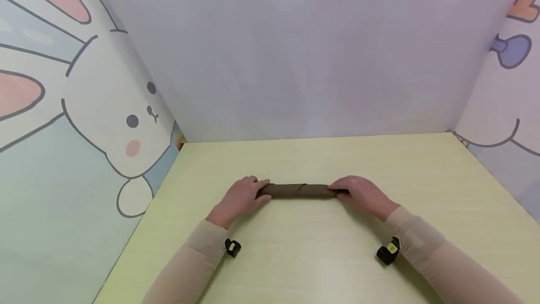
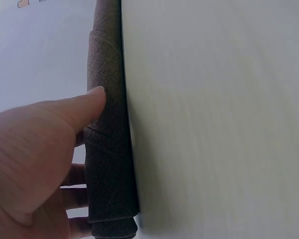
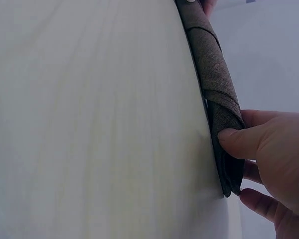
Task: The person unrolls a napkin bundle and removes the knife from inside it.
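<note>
The roll (image 1: 291, 191) looks like cloth, brown and matt, with a fine, slightly rough weave in the wrist views and smooth overlapping folds. The table (image 1: 303, 238) has a pale wood-look top with faint grain, smooth, with a soft sheen toward its near edge. Beyond its far edge, the back wall (image 1: 295, 60) appears smooth and mostly matt; along its left edge, the printed panel (image 1: 101, 88) looks flat and smooth. The sleeves (image 1: 185, 262) seem thin, matt cloth, and the wrist gadgets (image 1: 387, 252) resemble black plastic.
</note>
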`<state>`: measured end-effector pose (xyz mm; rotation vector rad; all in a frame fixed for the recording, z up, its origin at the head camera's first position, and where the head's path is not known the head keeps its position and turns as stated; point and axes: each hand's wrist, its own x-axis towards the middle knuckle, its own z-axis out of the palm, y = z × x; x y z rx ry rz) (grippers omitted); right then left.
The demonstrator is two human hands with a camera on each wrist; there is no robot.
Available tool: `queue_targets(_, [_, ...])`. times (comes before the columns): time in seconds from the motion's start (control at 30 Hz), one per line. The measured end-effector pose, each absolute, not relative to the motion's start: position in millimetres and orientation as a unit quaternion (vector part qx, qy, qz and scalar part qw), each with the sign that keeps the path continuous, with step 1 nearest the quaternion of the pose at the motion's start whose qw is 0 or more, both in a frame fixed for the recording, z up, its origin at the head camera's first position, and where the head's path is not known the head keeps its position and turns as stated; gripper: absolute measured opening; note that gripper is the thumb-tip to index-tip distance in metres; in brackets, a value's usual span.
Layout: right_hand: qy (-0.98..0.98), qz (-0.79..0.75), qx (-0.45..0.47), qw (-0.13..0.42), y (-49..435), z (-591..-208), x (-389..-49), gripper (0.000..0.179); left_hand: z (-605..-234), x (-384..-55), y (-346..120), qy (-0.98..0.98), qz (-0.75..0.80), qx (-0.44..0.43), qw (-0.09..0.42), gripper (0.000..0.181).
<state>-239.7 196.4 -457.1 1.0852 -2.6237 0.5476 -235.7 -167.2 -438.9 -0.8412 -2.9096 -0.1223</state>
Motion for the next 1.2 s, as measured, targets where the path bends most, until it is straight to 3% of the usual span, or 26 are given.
queue_targets(0.3, [-0.905,0.188,0.358,0.131,204.2,-457.7,-240.4,0.032,-435.2,-231.8,-162.0,-0.958,-0.062,-0.279,0.025,0.053])
queue_targets(0.57, [-0.912,0.19,0.35,0.098,197.8,-454.7,-238.4,0.035,-425.4,-227.7,-174.1,-0.955,-0.13,-0.265,-0.007,0.051])
queue_targets(0.77, [-0.905,0.219,0.355,0.087,177.9,-446.1,-232.9,0.038,-420.7,-228.5,-180.9,-0.951,-0.141,-0.277,0.001,0.05])
queue_targets(1.2, [-0.904,0.218,0.348,0.119,144.6,-456.8,-233.7,0.037,-425.0,-229.1,-180.0,-0.952,-0.122,-0.281,0.007,0.044])
